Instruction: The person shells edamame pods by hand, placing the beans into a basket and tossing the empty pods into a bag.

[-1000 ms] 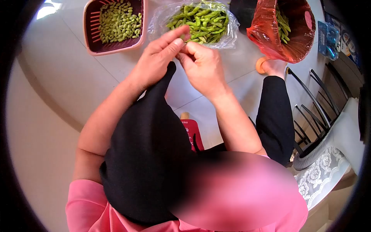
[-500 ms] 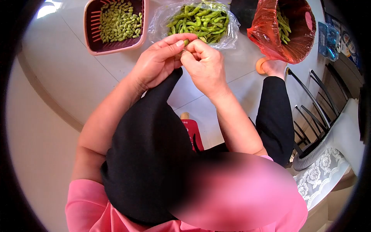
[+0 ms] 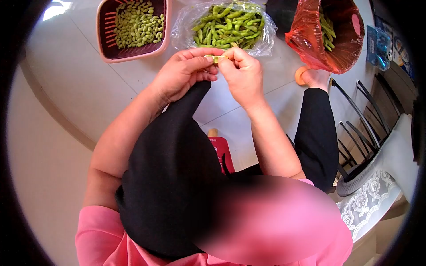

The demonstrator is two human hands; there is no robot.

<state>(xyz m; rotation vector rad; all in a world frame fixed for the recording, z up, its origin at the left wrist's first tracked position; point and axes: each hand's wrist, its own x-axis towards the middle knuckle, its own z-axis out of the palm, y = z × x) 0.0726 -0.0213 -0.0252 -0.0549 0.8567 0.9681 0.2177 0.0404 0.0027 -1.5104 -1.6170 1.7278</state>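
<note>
Between my two hands is a green soybean pod point(image 3: 216, 58), stretched level and partly covered by fingers. My left hand point(image 3: 186, 66) pinches its left end with thumb and forefinger. The other end is pinched by my right hand point(image 3: 242, 71). Just beyond them lies a clear plastic bag point(image 3: 181, 33) heaped with whole soybean pods point(image 3: 226, 26). Shelled green beans point(image 3: 137, 24) cover part of the bottom of a pink basket point(image 3: 103, 42), ahead and to the left of my hands.
A red plastic bag point(image 3: 306, 51) lines an open container at the right, with green pods or shells point(image 3: 327, 33) inside. Black chair legs point(image 3: 366, 115) and a lace-edged cloth point(image 3: 368, 195) are at the right. Tiled floor point(image 3: 75, 75) spreads below.
My right hand has moved slightly to the right, away from my left fingers. More of the pod now shows between them, lighter and yellowish.
</note>
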